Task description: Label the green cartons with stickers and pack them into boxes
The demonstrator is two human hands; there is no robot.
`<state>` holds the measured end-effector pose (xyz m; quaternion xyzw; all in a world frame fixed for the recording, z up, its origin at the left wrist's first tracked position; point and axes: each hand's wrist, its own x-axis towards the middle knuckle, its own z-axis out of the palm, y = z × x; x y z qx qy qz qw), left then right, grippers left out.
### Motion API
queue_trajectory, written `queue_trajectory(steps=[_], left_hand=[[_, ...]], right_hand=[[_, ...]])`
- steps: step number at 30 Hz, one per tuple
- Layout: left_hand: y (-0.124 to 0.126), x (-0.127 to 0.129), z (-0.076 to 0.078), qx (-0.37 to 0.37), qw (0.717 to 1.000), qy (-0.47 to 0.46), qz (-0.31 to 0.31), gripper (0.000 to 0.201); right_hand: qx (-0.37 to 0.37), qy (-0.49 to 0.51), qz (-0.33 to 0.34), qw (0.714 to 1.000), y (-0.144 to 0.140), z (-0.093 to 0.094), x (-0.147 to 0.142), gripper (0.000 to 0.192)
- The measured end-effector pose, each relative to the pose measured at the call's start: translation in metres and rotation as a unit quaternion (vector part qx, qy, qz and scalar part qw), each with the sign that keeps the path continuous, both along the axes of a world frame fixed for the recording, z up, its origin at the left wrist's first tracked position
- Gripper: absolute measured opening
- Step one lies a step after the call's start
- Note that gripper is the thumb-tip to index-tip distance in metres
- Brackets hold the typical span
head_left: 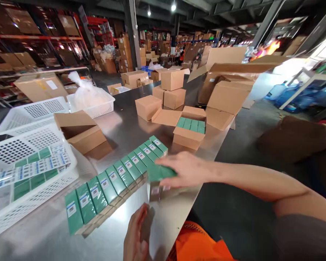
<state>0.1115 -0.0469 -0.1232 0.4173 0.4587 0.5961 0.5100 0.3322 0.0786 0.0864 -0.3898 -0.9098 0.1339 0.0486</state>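
Observation:
My right hand (pixel 187 167) is closed around a couple of small green boxes (pixel 158 173), held at the right end of a slanting row. That row of green boxes (pixel 112 181), each with a white and blue code label on top, lies on the metal table (pixel 119 214). Nearer to me, my left hand (pixel 137 235) is empty beside the row, with its fingers stretched out. Beyond my right hand, an open carton (pixel 188 139) contains several green boxes standing side by side. The held boxes are slightly blurred.
At left, a white plastic basket (pixel 67 181) holds green boxes and label sheets (pixel 29 170). An open empty carton (pixel 83 132) stands beside it. Closed small cartons (pixel 148 107) and a large open carton (pixel 225 98) occupy the far side. The table's edge runs along the right.

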Motion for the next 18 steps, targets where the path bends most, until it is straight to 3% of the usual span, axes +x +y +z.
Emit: queue_trajectory(steps=[3,6,8,10,14,18], left_hand=[[0.001,-0.001,0.0,0.012,1.0,-0.003,-0.011,0.072],[0.002,-0.002,0.002,0.02,0.999,0.025,-0.036,0.072],[0.003,-0.003,0.0,0.036,0.997,0.047,-0.05,0.072],[0.004,-0.005,-0.003,0.052,0.995,0.06,-0.055,0.07],[0.007,-0.005,-0.009,0.08,0.996,0.033,-0.026,0.065],[0.01,-0.002,-0.01,0.077,0.997,0.013,-0.015,0.063]], right_hand=[[0.137,0.029,-0.136,0.981,0.022,0.047,0.04,0.07],[0.3,-0.009,-0.273,0.914,0.065,0.072,0.081,0.071],[0.343,-0.068,-0.346,0.871,0.098,0.07,0.104,0.072],[0.338,-0.127,-0.375,0.854,0.126,0.057,0.121,0.072],[0.282,-0.177,-0.361,0.871,0.155,0.03,0.142,0.07],[0.232,-0.126,-0.372,0.89,0.165,0.032,0.163,0.077]])
